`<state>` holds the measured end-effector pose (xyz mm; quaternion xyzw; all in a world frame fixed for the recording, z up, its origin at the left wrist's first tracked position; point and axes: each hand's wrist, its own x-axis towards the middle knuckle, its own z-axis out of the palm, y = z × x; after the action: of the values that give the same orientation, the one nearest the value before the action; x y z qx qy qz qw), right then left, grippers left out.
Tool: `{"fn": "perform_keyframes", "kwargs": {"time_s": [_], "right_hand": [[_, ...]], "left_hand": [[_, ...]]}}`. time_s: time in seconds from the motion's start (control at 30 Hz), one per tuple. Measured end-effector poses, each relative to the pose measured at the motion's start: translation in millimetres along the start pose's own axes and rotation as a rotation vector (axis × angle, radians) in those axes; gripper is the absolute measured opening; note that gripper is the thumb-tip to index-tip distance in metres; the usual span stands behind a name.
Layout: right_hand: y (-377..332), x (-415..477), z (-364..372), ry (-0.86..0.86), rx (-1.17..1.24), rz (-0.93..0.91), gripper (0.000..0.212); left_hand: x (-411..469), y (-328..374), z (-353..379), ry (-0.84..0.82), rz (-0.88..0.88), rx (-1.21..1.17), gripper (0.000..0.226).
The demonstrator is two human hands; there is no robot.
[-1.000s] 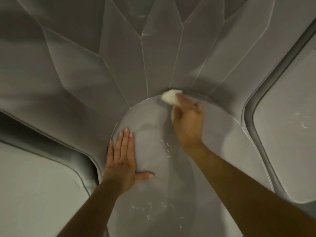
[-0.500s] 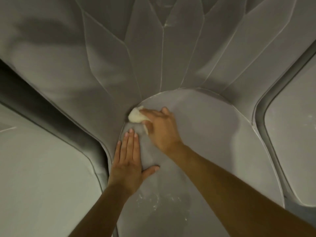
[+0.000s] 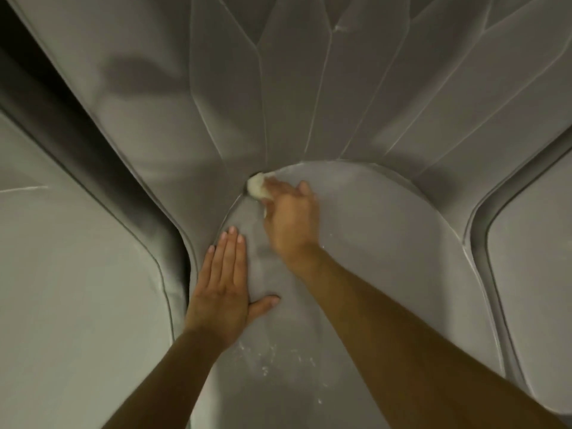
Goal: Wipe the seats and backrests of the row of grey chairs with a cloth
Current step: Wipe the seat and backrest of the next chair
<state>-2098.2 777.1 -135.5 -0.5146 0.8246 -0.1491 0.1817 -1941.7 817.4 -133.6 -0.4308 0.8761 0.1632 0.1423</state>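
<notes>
- right hand [image 3: 291,218]: reaches forward over the seat [image 3: 387,243], back of the hand up, fingers curled down and gripping a small white cloth [image 3: 257,187]. The wad pokes out past the fingertips on the far-left side.
- cloth: bunched into a lump and pushed into the seam where the seat's rounded rear edge meets the backrest [image 3: 294,103], at the rear-left part of that curve. It looks to touch both surfaces.
- right forearm [image 3: 402,351]: bare, comes in from the lower right corner and runs diagonally across the seat. Wrist roughly straight.
- left hand [image 3: 223,289]: flat, palm down on the seat's left side, just inside the left edge. Four fingers are straight and together, pointing away from the person, with the thumb spread out to the right. It holds nothing.
- left forearm [image 3: 173,373]: bare, enters from the bottom edge, angled up and right to the wrist.
- the two hands are near each other, not touching. The left fingertips lie just left of the right wrist.
- seat surface: grey, smooth. White specks [image 3: 269,363] are scattered on the near part, between the forearms.
- backrest: grey faceted panels, creases fanning out from the seam. There is a shadow [image 3: 139,78] on the upper left.
- left neighbour seat [image 3: 77,289] and right neighbour seat [image 3: 535,289]: each is split from the middle chair by a dark gap.
</notes>
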Motion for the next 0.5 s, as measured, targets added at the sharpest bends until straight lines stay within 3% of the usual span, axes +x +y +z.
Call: {"fn": "perform_keyframes", "kwargs": {"time_s": [0.13,0.23,0.33,0.43,0.5], "right_hand": [[-11.3,-37.8,2.7,-0.228,0.028,-0.306,0.038],[-1.7,-49.6,-17.1,-0.185,0.140,-0.316,0.035],[23.7,-37.0,-42.3,0.022,0.123,-0.120,0.038],[48.0,-8.2,-53.7,0.071,-0.020,0.201,0.037],[43.6,8.7,-48.0,0.072,0.020,0.297,0.036]], "left_hand": [[-26.7,3.5,2.7,0.018,-0.085,-0.007,0.094],[-45.7,-1.7,6.3,0.051,-0.106,0.053,0.098],[-49.4,-10.4,5.7,0.053,-0.163,0.071,0.105],[-46.6,-15.0,8.1,0.024,-0.169,0.020,0.111],[-44.2,-16.2,12.9,0.006,-0.158,0.001,0.112]]}}
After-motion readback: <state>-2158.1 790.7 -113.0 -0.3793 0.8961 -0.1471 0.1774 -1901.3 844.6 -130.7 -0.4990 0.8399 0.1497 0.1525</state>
